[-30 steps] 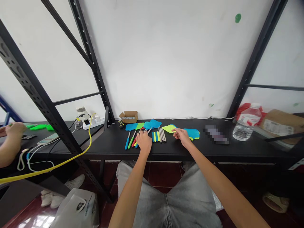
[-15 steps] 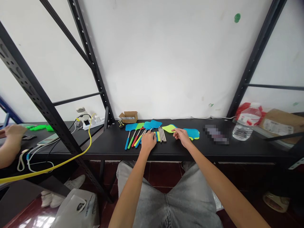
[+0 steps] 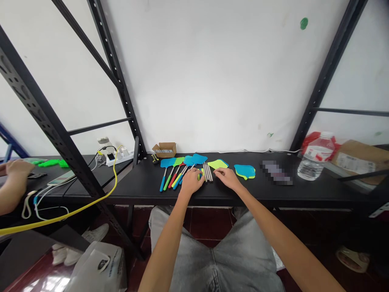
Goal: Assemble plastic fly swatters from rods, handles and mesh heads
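Note:
My left hand [image 3: 192, 181] rests on the black table over short coloured handle grips [image 3: 199, 175], with its fingers curled and what lies under them largely hidden. Just right of it lie several thin metal rods [image 3: 208, 172] side by side. My right hand [image 3: 226, 177] has its fingertips bent together beside the right end of these rods; whatever they pinch is too small to tell. Assembled fly swatters [image 3: 170, 174] with blue, green and red handles fan out to the left. Behind my right hand lies a yellow-green swatter head [image 3: 218, 163], and further right a stack of blue and yellow heads [image 3: 244, 171].
A small open cardboard box [image 3: 164, 151] stands at the back left beside a black-and-yellow item [image 3: 154, 159]. To the right are a blurred object [image 3: 276, 172], a water bottle [image 3: 314, 158] and a carton [image 3: 354, 160]. A yellow cable [image 3: 114, 186] crosses at left, near another person's arm [image 3: 13, 182].
My right hand has moved left and toward me, from the swatter heads to the metal rods. The heads behind it show more fully. My left hand has shifted slightly right.

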Demonstrator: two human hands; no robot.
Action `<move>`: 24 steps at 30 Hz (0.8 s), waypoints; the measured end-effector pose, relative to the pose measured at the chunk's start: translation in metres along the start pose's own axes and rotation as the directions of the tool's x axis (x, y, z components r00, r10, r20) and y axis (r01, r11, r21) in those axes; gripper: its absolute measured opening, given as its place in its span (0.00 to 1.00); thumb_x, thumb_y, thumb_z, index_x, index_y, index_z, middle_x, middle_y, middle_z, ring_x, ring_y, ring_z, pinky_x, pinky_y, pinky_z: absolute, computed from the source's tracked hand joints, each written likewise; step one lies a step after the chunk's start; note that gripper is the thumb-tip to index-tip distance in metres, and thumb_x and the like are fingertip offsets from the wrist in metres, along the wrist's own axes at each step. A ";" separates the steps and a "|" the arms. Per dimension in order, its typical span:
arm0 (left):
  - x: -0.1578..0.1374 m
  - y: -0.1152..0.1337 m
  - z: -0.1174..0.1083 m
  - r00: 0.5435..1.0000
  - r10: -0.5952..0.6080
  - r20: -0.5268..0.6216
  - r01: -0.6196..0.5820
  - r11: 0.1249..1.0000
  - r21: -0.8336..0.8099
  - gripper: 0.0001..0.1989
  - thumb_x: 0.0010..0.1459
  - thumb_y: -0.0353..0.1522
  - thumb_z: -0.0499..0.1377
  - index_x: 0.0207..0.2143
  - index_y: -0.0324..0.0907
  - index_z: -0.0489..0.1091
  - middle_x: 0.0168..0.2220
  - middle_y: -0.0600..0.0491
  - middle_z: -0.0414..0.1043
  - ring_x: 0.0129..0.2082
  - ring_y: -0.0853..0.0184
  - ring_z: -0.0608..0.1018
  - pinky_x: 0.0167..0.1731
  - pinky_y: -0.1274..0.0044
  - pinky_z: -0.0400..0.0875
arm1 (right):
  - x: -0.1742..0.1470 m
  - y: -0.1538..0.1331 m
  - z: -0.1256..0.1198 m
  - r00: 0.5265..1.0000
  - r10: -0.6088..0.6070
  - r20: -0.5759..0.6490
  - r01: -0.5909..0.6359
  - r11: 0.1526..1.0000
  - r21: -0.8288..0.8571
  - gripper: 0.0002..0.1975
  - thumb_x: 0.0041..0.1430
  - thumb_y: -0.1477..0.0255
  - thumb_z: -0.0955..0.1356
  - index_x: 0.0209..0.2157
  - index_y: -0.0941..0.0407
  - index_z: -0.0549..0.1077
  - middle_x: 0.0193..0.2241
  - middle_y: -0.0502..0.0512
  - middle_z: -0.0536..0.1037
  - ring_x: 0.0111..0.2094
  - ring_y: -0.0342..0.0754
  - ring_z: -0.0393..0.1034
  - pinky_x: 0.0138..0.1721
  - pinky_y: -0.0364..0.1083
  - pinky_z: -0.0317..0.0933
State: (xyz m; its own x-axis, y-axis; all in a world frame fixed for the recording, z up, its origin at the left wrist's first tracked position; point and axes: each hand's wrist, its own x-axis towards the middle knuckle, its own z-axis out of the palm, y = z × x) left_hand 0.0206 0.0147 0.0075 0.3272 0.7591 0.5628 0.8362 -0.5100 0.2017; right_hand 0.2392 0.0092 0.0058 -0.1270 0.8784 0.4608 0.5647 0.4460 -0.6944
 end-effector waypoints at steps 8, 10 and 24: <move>0.000 0.001 -0.002 1.000 -0.013 0.019 0.013 1.000 0.006 0.12 0.62 0.37 0.55 0.42 0.45 0.76 0.44 0.49 0.74 0.43 0.61 0.75 0.46 0.72 0.68 | -0.008 -0.008 0.008 0.983 -0.112 0.144 0.163 0.894 -0.416 0.16 0.66 0.64 0.62 0.49 0.47 0.77 0.46 0.55 0.75 0.41 0.50 0.71 0.36 0.44 0.58; 0.000 0.001 -0.002 1.000 -0.012 0.015 0.012 1.000 0.007 0.11 0.62 0.37 0.55 0.41 0.45 0.76 0.44 0.50 0.74 0.42 0.61 0.75 0.45 0.72 0.68 | -0.008 -0.010 0.008 0.986 -0.111 0.129 0.156 0.890 -0.428 0.14 0.66 0.64 0.62 0.47 0.48 0.77 0.45 0.55 0.76 0.41 0.50 0.71 0.35 0.44 0.58; -0.001 -0.002 -0.002 1.000 -0.021 0.006 0.021 0.999 -0.046 0.11 0.62 0.36 0.56 0.42 0.45 0.75 0.44 0.49 0.72 0.43 0.62 0.75 0.42 0.75 0.69 | -0.006 -0.010 0.010 0.999 0.030 0.010 -0.021 0.875 -0.484 0.13 0.60 0.69 0.66 0.45 0.52 0.76 0.30 0.55 0.78 0.31 0.50 0.71 0.31 0.45 0.53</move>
State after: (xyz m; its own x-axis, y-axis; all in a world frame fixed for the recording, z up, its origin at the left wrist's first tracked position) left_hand 0.0184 0.0142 0.0080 0.3121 0.7722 0.5535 0.8217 -0.5118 0.2506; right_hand 0.2262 0.0010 0.0045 -0.1180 0.8930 0.4342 0.8916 0.2878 -0.3495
